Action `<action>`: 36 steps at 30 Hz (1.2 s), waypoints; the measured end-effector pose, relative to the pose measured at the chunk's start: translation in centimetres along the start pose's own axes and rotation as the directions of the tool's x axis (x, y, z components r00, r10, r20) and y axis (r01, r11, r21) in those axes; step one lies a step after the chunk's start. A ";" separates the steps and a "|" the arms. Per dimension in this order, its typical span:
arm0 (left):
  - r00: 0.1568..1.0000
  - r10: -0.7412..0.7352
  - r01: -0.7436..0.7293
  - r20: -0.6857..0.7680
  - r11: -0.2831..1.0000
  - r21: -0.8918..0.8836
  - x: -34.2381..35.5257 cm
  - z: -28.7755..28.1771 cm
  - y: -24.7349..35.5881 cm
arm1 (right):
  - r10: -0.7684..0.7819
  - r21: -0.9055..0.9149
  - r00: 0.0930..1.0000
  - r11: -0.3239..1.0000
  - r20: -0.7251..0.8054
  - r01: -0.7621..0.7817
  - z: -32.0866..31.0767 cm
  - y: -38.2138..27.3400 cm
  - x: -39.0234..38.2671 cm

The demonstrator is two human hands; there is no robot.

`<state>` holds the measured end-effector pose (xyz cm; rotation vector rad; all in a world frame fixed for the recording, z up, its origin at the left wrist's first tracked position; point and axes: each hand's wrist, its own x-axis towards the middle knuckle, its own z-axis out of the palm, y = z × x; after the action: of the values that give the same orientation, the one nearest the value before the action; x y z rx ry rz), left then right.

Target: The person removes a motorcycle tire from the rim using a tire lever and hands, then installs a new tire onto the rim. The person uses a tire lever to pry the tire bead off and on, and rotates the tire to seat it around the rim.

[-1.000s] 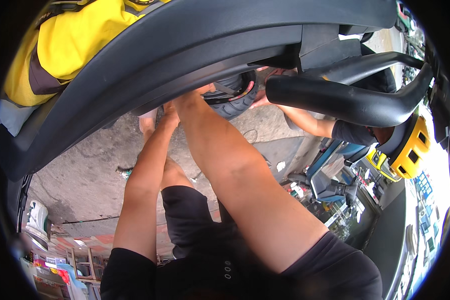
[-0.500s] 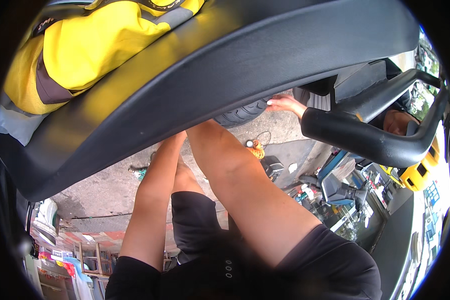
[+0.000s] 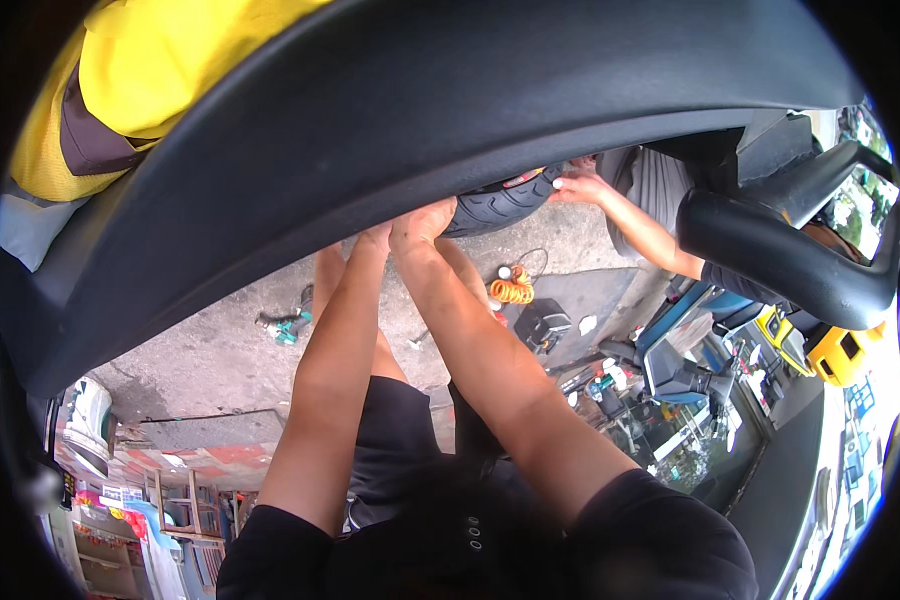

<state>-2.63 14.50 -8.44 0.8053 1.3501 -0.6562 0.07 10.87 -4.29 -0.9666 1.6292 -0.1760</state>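
Note:
A long black seat of a motorbike or scooter crosses above my arms. Both my forearms reach up beneath its lower edge, close together. My right hand shows its back and wrist beside a black treaded tyre, its fingers hidden. Of my left hand only the wrist end shows; the seat covers the fingers. Across the tyre, on its right side, a co-worker's hand has its fingertips at the tread. Whether my hands grip anything is hidden.
A black grab rail juts out at the right. On the ground lie an orange coiled hose, a black box and a green power tool. A yellow garment is on the seat. Tools crowd a blue-edged stand.
My forearms have drawn back a little, so my right hand now shows beside the tyre. The view has shifted, and more of the tyre and the co-worker's forearm is visible.

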 end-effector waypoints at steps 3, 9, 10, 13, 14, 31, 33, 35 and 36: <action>0.999 -0.050 0.050 0.007 0.999 -0.006 -0.6 2.0 1.2 | -0.016 0.015 1.000 1.000 -0.009 0.016 0.7 0.2 0.3; 0.997 -0.063 0.062 -0.046 0.998 -0.022 -3.3 3.1 0.2 | 0.130 0.008 0.983 0.991 0.126 -0.132 -3.6 -1.9 1.6; 0.997 -0.065 0.064 -0.042 0.998 -0.018 -3.4 3.4 0.0 | 0.073 -0.015 0.995 0.997 0.063 -0.072 -2.1 -2.1 0.5; 0.997 -0.063 0.063 -0.039 0.998 -0.012 -2.8 3.0 -0.1 | 0.096 0.121 0.995 0.988 0.021 -0.098 2.0 -4.6 -3.5; 0.997 -0.065 0.064 -0.034 0.998 -0.008 -2.8 3.2 -0.2 | 0.093 0.078 0.993 0.992 0.072 -0.099 -0.1 -4.7 -2.1; 0.994 -0.112 0.111 0.004 0.991 0.072 1.7 -0.1 -3.8 | -0.134 -0.754 0.747 -0.003 0.651 0.657 -21.8 -19.0 -9.6; 0.987 -0.156 0.157 -0.026 0.986 0.049 3.0 -0.4 -4.1 | -0.074 -0.723 0.735 -0.271 0.674 0.636 -21.0 -20.6 -7.8; 0.981 -0.192 0.192 -0.023 0.981 0.025 4.4 -1.1 -4.2 | -0.046 -0.603 0.647 -0.421 0.761 0.678 -18.6 -21.5 -6.4; 0.980 -0.199 0.199 -0.002 0.980 0.014 5.1 -1.1 -4.0 | -0.027 -0.516 0.579 -0.487 0.815 0.704 -18.0 -21.7 -4.9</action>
<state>-5.91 13.25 -14.01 0.6868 1.4401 -0.8233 -5.09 -6.65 17.75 -2.7874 0.2395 1.0706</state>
